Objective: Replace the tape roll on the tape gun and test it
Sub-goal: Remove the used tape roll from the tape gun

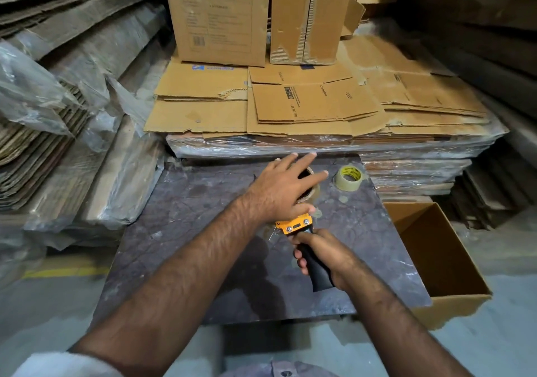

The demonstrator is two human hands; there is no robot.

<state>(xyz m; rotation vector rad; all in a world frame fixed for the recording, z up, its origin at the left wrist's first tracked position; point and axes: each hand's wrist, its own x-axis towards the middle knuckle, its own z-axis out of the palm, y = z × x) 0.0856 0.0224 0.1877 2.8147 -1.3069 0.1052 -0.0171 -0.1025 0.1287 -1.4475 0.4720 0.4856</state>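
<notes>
A yellow tape gun (295, 224) with a black handle lies on the dark stone tabletop (203, 231). My right hand (322, 253) grips the handle. My left hand (280, 188) rests on top of the roll (311, 193) mounted on the gun, fingers spread, thumb against the yellow body; that roll shows a brown cardboard core and is mostly hidden under the hand. A separate roll of clear tape (349, 177) with a yellow printed core lies flat at the table's far right corner, apart from both hands.
An open, empty cardboard box (436, 254) stands right of the table. Flattened cartons on a wrapped stack (305, 109) lie behind the table, with upright boxes (220, 16) at the back. Plastic-wrapped cardboard bundles (72, 115) fill the left side.
</notes>
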